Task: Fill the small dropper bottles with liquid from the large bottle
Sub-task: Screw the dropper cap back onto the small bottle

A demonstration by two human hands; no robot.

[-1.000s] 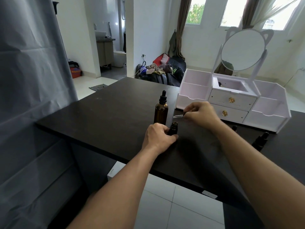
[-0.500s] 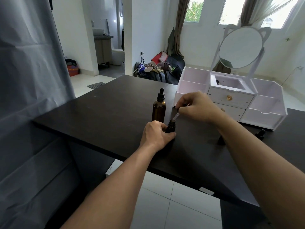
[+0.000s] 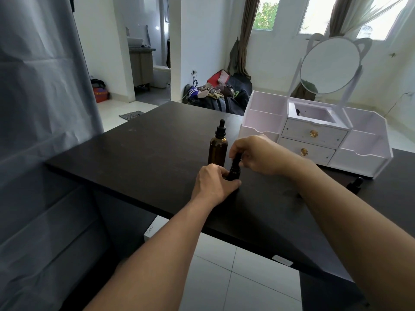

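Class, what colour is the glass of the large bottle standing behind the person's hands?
Amber brown, with a black dropper cap: the large bottle, seen in the head view.

The large bottle [image 3: 217,151] is amber-brown glass with a black dropper cap. The small dropper bottle [image 3: 234,170] looks black all over. The bench [image 3: 134,153] is matte black-brown. The vanity organizer [image 3: 359,151] is white, its drawers carrying gold knobs.
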